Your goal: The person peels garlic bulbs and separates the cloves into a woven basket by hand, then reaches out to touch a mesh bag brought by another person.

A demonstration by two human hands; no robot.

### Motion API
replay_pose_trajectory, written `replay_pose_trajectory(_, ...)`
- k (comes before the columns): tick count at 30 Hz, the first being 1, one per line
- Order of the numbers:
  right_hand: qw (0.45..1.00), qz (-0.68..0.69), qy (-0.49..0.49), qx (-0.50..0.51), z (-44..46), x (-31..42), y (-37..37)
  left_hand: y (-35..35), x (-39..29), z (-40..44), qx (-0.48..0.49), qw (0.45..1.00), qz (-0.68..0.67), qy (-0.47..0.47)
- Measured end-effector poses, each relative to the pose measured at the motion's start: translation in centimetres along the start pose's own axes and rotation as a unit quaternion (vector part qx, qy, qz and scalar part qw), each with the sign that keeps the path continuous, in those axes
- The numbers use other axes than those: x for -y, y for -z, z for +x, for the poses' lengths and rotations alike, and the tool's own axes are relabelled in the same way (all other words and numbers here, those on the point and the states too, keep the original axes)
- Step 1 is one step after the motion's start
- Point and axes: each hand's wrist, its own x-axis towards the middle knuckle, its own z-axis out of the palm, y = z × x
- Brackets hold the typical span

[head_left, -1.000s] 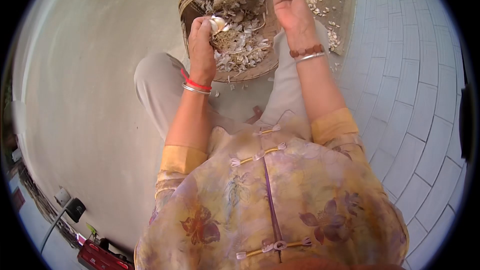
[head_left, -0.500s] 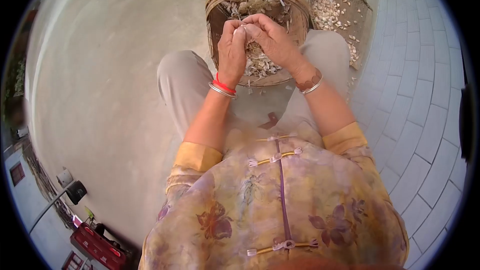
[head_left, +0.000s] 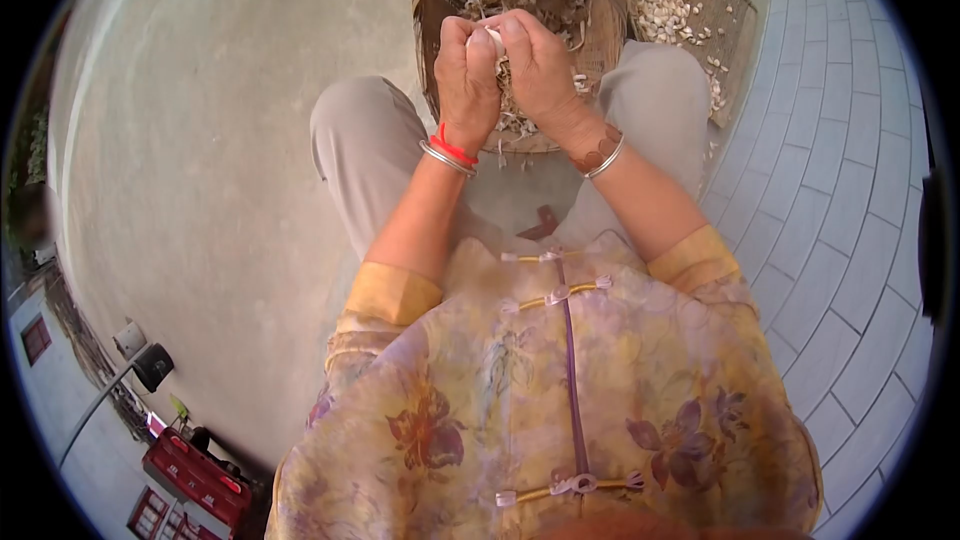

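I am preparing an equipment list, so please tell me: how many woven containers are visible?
2: the basket ahead, partly behind the left hand and right hand, and the tray to its right. Others may be hidden.

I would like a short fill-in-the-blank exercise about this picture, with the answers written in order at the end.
1. The left hand and the right hand together hold some white ____.
2. Of the two bands on the left wrist, the soft band nearer the hand is ____ in colour.
3. From the person's own side, the basket stands to the ____ of the tray.

Missing words: garlic; red; left.
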Motion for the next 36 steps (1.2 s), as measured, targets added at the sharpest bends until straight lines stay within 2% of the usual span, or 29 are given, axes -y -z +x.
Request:
replay_pose_trajectory(7, 0.997, 0.026, -0.058, -0.037, -0.1, -0.5, -0.6, 0.1, 0.1, -0.3, -0.004, 0.999, 0.001, 0.053)
replay_pose_trajectory(11, 0.995, 0.060, -0.066, -0.038, -0.1, -1.1, -0.6, 0.0, 0.8, -0.1, -0.031, 0.999, -0.033, 0.024)
replay_pose_trajectory(13, 0.979, -0.104, 0.170, -0.038, 0.3, -1.4, 0.1, 0.0, 0.8, 0.2, -0.028, 0.999, -0.042, 0.018)
replay_pose_trajectory(14, 0.979, -0.103, 0.172, -0.038, 0.2, -1.5, 0.5, 0.1, 0.9, 0.4, -0.029, 0.999, -0.042, 0.016)
replay_pose_trajectory(15, 0.988, 0.151, -0.044, -0.001, 0.2, -0.7, 1.0, 0.1, 1.1, 0.5, -0.008, 0.993, -0.104, 0.050)
replay_pose_trajectory(16, 0.886, 0.387, -0.255, 0.037, 0.3, -0.3, 1.3, 0.2, 1.3, 0.5, 0.014, 0.983, -0.166, 0.082)
replay_pose_trajectory(17, 0.886, 0.386, -0.254, 0.039, 0.4, -0.4, 1.6, 0.3, 1.5, 0.5, 0.012, 0.983, -0.166, 0.081)
replay_pose_trajectory(19, 0.840, 0.458, -0.266, 0.115, 0.9, -0.6, 2.2, 0.5, 1.5, 0.7, 0.033, 0.961, -0.245, 0.126)
replay_pose_trajectory(23, 0.861, 0.418, -0.255, 0.135, 0.7, -0.8, 2.5, 1.1, 1.1, 0.6, 0.033, 0.948, -0.280, 0.149)
replay_pose_trajectory(25, 0.863, 0.425, -0.247, 0.112, 0.7, -0.7, 2.6, 1.4, 1.2, 0.5, 0.031, 0.902, -0.380, 0.201)
replay_pose_trajectory(26, 0.863, 0.425, -0.248, 0.112, 0.9, -0.7, 2.7, 1.8, 1.3, 0.6, 0.031, 0.902, -0.381, 0.201)
replay_pose_trajectory(28, 0.867, 0.415, -0.257, 0.103, 1.2, -0.7, 2.9, 2.3, 1.2, 0.8, 0.047, 0.838, -0.501, 0.210)
replay_pose_trajectory(32, 0.884, 0.388, -0.239, 0.103, 1.3, -1.0, 3.3, 2.2, -1.0, 1.0, 0.034, 0.872, -0.421, 0.249)
replay_pose_trajectory(34, 0.918, 0.296, -0.228, 0.132, 1.2, -0.6, 3.4, 2.4, -0.9, 0.9, 0.075, 0.903, -0.336, 0.257)
replay_pose_trajectory(35, 0.918, 0.296, -0.228, 0.134, 1.1, -0.7, 3.2, 2.3, -0.6, 0.9, 0.074, 0.903, -0.336, 0.256)
replay_pose_trajectory(36, 0.936, 0.258, -0.199, 0.133, 0.9, -0.8, 3.0, 2.1, -0.5, 0.9, 0.102, 0.948, -0.216, 0.211)
